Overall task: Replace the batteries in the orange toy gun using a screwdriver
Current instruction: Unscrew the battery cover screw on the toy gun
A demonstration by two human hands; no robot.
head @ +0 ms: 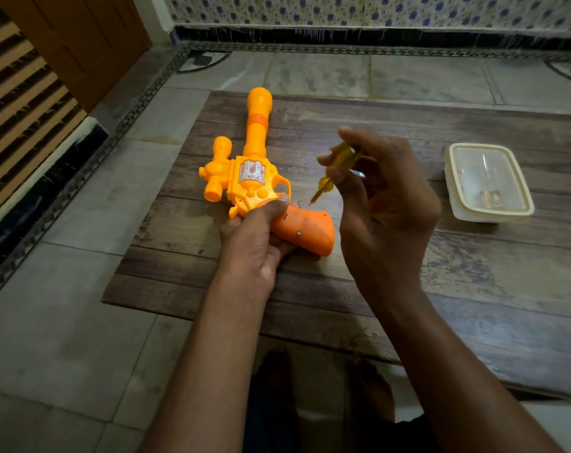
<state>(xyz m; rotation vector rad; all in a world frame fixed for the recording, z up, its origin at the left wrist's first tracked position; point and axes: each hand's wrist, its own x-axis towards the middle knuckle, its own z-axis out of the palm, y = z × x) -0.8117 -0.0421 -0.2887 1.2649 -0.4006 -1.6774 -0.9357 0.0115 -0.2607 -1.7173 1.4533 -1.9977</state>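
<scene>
The orange toy gun [251, 168] lies on its side on a wooden board [474, 289], barrel pointing away from me. Its darker orange grip [305, 230] shows a small screw on its side. My left hand [254, 246] grips the gun where the grip meets the body, thumb on top. My right hand [382, 204] pinches a yellow translucent screwdriver [335, 171] between thumb and fingers. The screwdriver tilts down to the left, its tip hanging just above the grip and apart from the screw.
A lidded clear plastic container [488, 181] with small items inside stands on the board to the right. The board lies on a tiled floor [65, 322]. A wooden door [81, 37] and a patterned wall [375, 11] are at the back. My feet [277, 380] show below.
</scene>
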